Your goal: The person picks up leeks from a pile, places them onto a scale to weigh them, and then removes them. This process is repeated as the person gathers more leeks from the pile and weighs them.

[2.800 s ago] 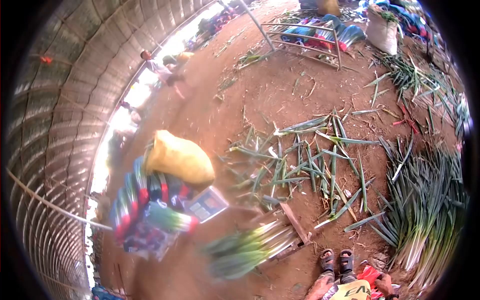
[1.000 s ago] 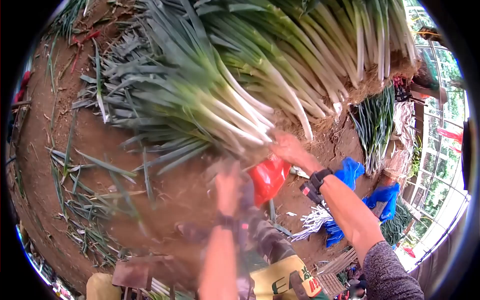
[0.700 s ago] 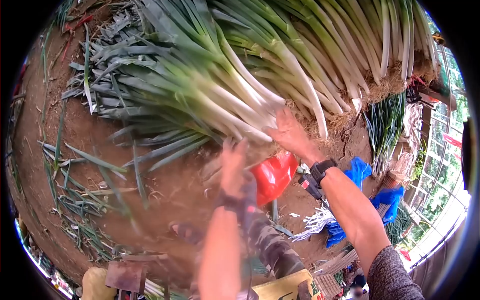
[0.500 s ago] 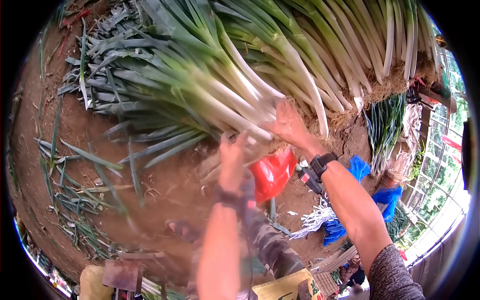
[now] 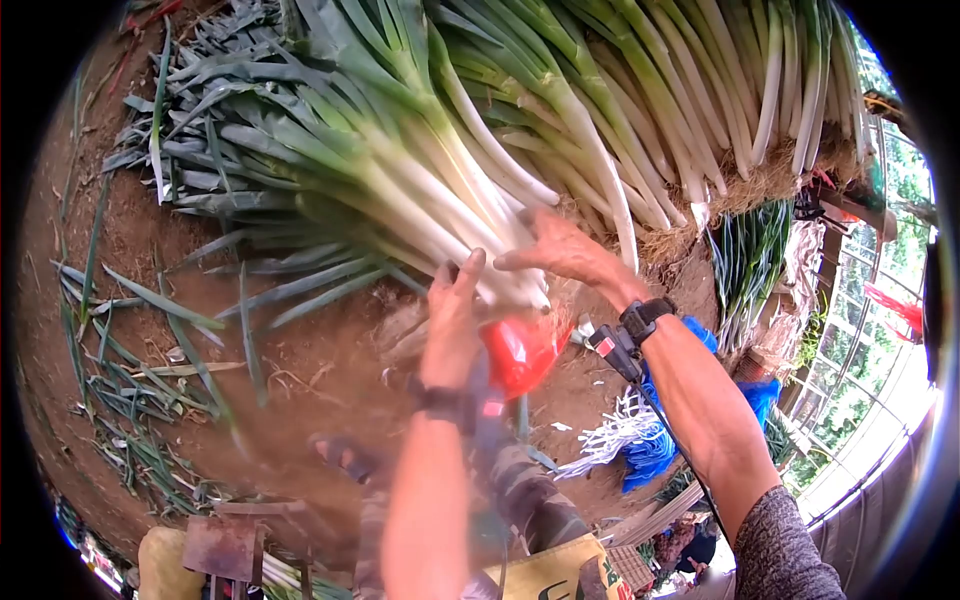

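A bunch of leeks [image 5: 440,220], white stalks toward me and broad green leaves spreading to the upper left, lies between my hands. My left hand [image 5: 452,312] grips the near side of the white ends, its thumb up against the stalks. On the far side, my right hand [image 5: 565,250] closes round the same ends, fingers partly hidden. The trimmed-looking tips of the stalks show between the two hands. Below them hangs or lies a shiny red plastic bag [image 5: 525,355], partly covered by the left wrist.
A long row of rooted leeks [image 5: 690,110] lies along the top. Loose leaves [image 5: 150,400] litter the soil at left. White ties [image 5: 610,435] and blue plastic [image 5: 650,455] lie lower right, below another green bundle [image 5: 750,265]. A wooden stool [image 5: 222,545] stands lower left.
My right hand has shifted slightly left, with its fingers now further round the stalks. My left hand has moved slightly left. The white ends now sit more closely together.
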### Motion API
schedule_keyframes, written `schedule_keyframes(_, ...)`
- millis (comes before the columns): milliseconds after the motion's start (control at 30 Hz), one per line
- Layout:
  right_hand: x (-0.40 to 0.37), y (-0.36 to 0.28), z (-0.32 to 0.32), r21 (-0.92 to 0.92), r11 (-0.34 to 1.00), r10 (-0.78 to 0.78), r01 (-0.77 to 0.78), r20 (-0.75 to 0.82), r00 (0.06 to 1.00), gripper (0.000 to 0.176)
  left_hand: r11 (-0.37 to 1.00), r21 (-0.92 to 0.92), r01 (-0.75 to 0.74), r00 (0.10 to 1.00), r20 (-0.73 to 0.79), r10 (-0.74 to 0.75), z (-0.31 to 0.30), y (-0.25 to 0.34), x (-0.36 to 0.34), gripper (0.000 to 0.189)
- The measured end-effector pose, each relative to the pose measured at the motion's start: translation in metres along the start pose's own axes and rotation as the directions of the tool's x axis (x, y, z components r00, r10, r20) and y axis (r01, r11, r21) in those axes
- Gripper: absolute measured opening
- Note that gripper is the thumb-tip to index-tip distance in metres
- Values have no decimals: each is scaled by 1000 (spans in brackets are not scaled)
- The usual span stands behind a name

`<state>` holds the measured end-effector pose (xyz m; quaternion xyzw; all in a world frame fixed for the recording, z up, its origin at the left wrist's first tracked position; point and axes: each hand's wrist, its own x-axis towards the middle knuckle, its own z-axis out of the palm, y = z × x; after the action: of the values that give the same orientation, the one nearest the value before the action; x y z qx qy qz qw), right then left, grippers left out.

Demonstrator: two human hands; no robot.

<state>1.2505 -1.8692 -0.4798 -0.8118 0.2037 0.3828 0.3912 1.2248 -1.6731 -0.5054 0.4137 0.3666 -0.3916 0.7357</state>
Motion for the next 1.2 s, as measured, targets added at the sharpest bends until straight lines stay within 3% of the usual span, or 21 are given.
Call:
schedule_keyframes(67, -6, 0, -2, 14, 998, -62, 62, -15, 998, 98, 996, 74, 47, 998, -52, -43, -3, 8, -6, 82)
schedule_keyframes(167, -30, -35, -19, 282, 958, -18, -54, 247, 969, 91, 995, -94, 43, 978, 206, -22, 4, 31, -31, 77)
schedule_keyframes(200, -42, -49, -22, 339, 940, -53, -36, 249, 967, 80, 995, -104, 2, 983, 181, 17, 8, 34, -39, 71)
schedule_keyframes(300, -72, -86, -25, 425, 905, -82, 5, 165, 983, 70, 989, -98, -114, 988, 92, 123, 19, 44, -61, 67)
schedule_keyframes(367, -91, -115, -33, 384, 921, -31, -60, 227, 974, 57, 985, -117, -125, 991, 36, 130, 20, 47, -67, 58)
schedule_keyframes(433, -98, -124, -29, 396, 918, -55, -30, 200, 978, 50, 986, -123, -114, 992, 37, 120, 27, 67, -95, 55)
schedule_keyframes(467, -105, -131, -30, 388, 921, -61, -7, 164, 985, 49, 980, -62, -187, 982, -22, 186, 26, 66, -91, 53)
schedule_keyframes(567, -140, -174, -31, 388, 917, -121, 89, 58, 991, 48, 957, -108, -269, 963, -38, 267, 35, 90, -126, 52)
schedule_keyframes(600, -147, -178, -28, 402, 904, -167, 145, 21, 986, 48, 923, -127, -364, 931, -55, 360, 46, 103, -150, 50)
schedule_keyframes(700, -205, -222, -29, 355, 911, -213, 209, -29, 977, 50, 863, 33, -504, 863, -35, 504, 49, 133, -229, 49)
schedule_keyframes(767, -252, -226, -14, 543, 825, -211, 156, 40, 977, 56, 912, 134, -388, 905, -131, 404, 51, 142, -295, 51)
schedule_keyframes(833, -295, -226, 15, 547, 826, -223, 138, 93, 970, 61, 886, 301, -352, 892, -177, 415, 27, 120, -339, 49)
schedule_keyframes(900, -334, -213, 53, 507, 841, -264, 191, 74, 962, 64, 942, 48, -331, 899, -288, 331, 9, 93, -377, 50)
schedule_keyframes(967, -369, -227, 77, 473, 880, -161, 45, 207, 965, 71, 956, 69, -285, 909, -297, 292, -6, 98, -430, 49)
schedule_keyframes(1033, -392, -240, 96, 250, 968, -66, -21, 336, 939, 80, 974, 78, -212, 899, -375, 226, -10, 114, -476, 50)
schedule_keyframes(1067, -406, -262, 93, 283, 953, -24, -104, 415, 909, 86, 960, 141, -243, 889, -362, 279, -33, 103, -484, 54)
schedule_keyframes(1100, -418, -276, 96, 320, 944, -63, -76, 404, 913, 78, 940, 150, -306, 868, -361, 340, -39, 101, -500, 50)
schedule_keyframes(1167, -435, -274, 129, 420, 889, -315, 181, 274, 909, 60, 969, 11, -248, 896, -378, 234, -64, 97, -525, 32)
schedule_keyframes(1200, -442, -277, 141, 389, 909, -285, 151, 314, 906, 59, 968, 16, -249, 894, -380, 237, -73, 96, -537, 32)
